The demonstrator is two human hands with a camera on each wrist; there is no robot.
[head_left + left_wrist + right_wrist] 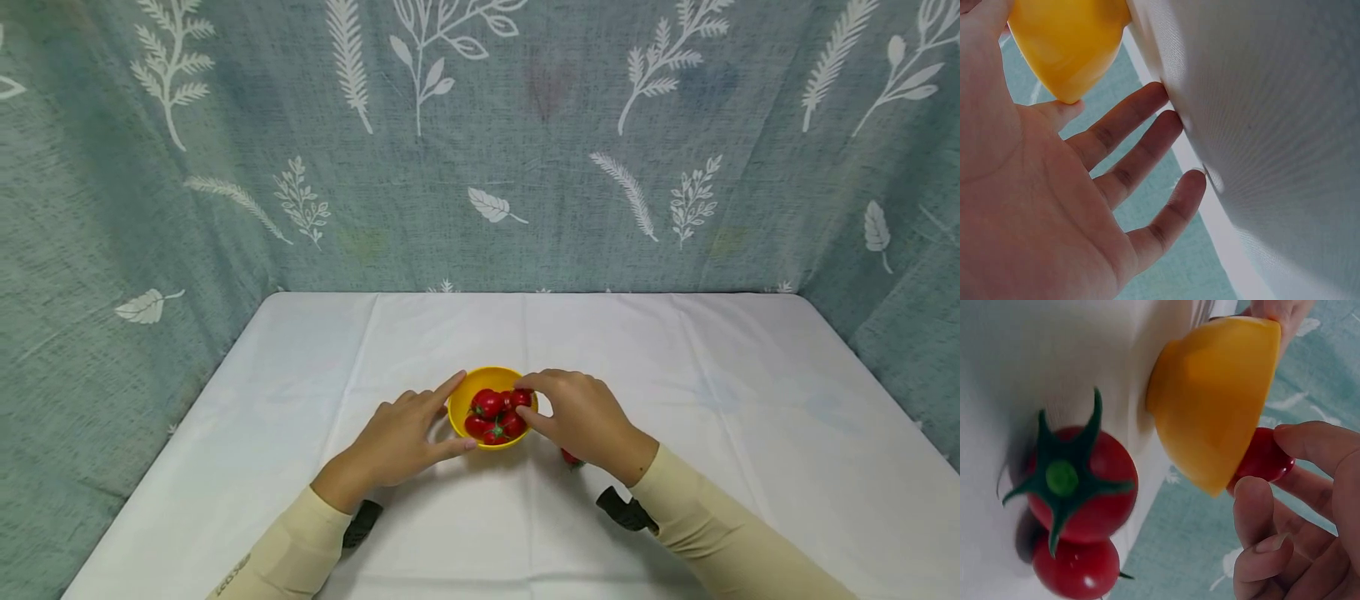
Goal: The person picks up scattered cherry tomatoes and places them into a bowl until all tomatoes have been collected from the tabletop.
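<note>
A yellow bowl (471,385) stands on the white table and has several small red tomatoes (491,405) in it. On the bowl's left side my left hand (401,440) spans the rim between thumb and index finger. In the left wrist view its other fingers (1141,156) spread with their tips against the tablecloth. At the right rim, my right hand (588,417) pinches a tomato (1266,455) between thumb and fingers, partly behind the bowl's edge in the right wrist view. Two more tomatoes, one with a star-shaped green stem (1063,478), lie on the cloth below that hand.
A white cloth (697,375) with fold lines covers the table. Grey-green curtains (480,167) with white leaf prints hang behind and at both sides. Black straps (626,510) are on the wrists, beside the cream sleeves.
</note>
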